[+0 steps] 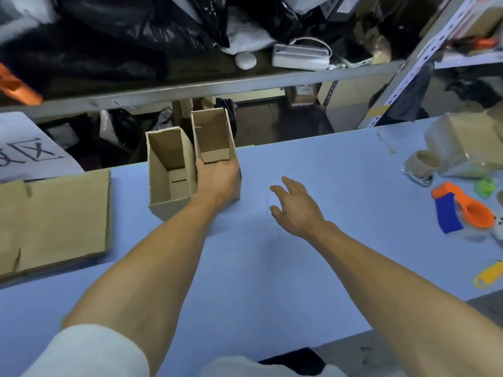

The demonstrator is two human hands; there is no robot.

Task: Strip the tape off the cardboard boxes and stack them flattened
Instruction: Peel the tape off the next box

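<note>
Two open-topped cardboard boxes are standing upright side by side at the far edge of the blue table [272, 268], touching each other. Left box [166, 172] is sitting a bit nearer the camera; right box [215, 137] is a bit further back and reaching past the table edge.

Left hand [216, 178] is lying against the near side of the right box, palm on the cardboard, fingers going over the near rim and down inside. Fingertips are hidden in the box, so I can't tell how tightly they're curling; it reads as a grip on that near wall. Thumb side is sitting next to the seam between the two boxes.

Right hand [294, 205] is hovering over bare table, well apart from both boxes to their right. Fingers are spread and relaxed, holding nothing.

A flattened cardboard sheet [54, 221] is lying on the table at the left edge, near the left box but not touching it.

Right end of the table: an orange and blue tape dispenser [460, 210], a brown tape roll [423, 163] next to a cardboard piece under clear wrap [468, 145], a yellow cutter [490, 274] near the front edge.

Writing: a white sheet [30, 148] at far left is showing large black hand-drawn characters, cropped and skewed, not legible to me. No tape or printing on the boxes is making itself out from this angle.
</note>
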